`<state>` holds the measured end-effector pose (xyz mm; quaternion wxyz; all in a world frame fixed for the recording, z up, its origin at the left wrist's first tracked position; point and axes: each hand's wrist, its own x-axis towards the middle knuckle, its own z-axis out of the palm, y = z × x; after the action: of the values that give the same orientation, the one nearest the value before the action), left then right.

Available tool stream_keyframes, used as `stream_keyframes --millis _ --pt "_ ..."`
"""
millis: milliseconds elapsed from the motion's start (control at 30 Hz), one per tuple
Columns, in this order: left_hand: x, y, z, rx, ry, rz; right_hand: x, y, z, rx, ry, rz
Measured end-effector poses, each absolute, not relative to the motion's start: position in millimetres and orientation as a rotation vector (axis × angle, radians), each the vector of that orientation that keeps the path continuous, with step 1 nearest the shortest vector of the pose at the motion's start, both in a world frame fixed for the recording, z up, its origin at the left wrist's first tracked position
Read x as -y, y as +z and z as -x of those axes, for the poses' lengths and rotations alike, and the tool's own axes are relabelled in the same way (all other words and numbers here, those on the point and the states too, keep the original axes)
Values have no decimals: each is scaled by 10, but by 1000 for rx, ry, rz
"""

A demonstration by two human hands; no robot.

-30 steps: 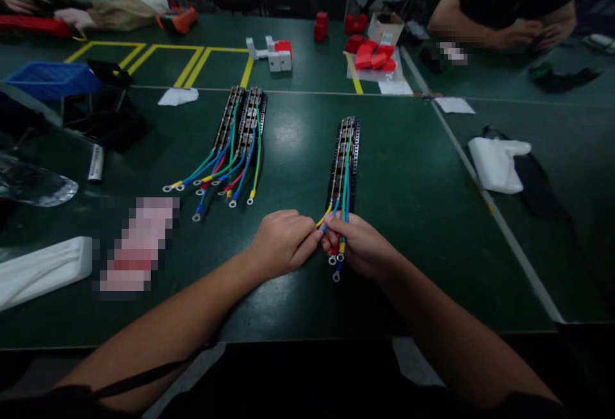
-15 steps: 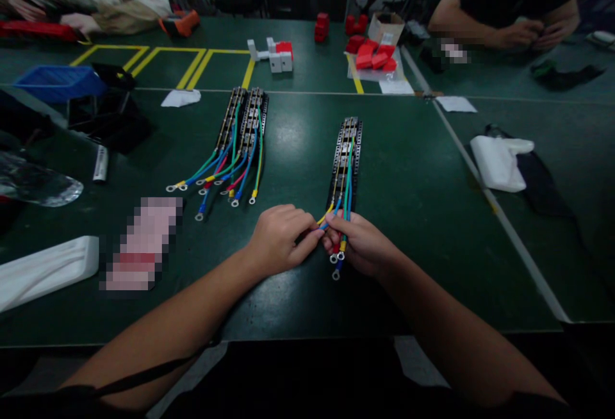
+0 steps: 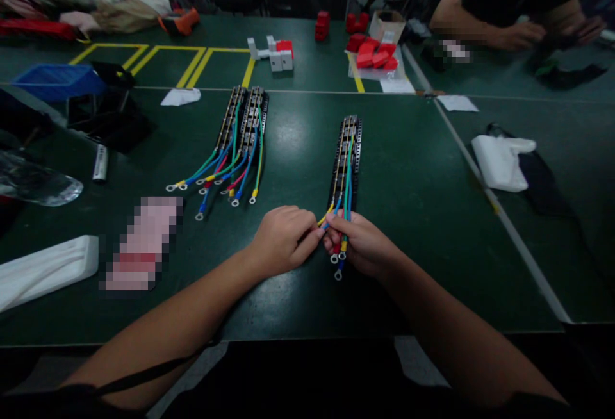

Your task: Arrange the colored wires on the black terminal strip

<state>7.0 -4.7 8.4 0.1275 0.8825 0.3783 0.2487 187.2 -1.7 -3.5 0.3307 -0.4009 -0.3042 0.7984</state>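
Note:
A long black terminal strip [image 3: 348, 153] lies lengthways on the green table [image 3: 413, 214], with coloured wires [image 3: 339, 247] running out of its near end. My right hand [image 3: 362, 244] is closed around the bundle of these wires; their ring terminals stick out below my fingers. My left hand [image 3: 283, 239] is closed in a pinch on one wire end, yellow and red, right beside the right hand. Further left lie two more terminal strips [image 3: 243, 121] side by side, their coloured wires [image 3: 218, 179] fanned out on the table.
A blue bin [image 3: 55, 79] and black items sit at the far left, a white block [image 3: 45, 270] near left. Red parts [image 3: 373, 54] and a small box [image 3: 387, 25] lie at the back. White cloth [image 3: 500, 161] lies right. Other people's hands work at the far corners.
My hands and the wire bundle have stayed almost still. The person at the far right has moved their hands further right.

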Motion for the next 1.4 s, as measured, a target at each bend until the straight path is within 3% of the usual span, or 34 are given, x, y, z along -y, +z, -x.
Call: stream_keyframes --millis 1400 --pt "34 64 -70 -1064 649 -2638 14 -31 -1862 816 2065 1081"
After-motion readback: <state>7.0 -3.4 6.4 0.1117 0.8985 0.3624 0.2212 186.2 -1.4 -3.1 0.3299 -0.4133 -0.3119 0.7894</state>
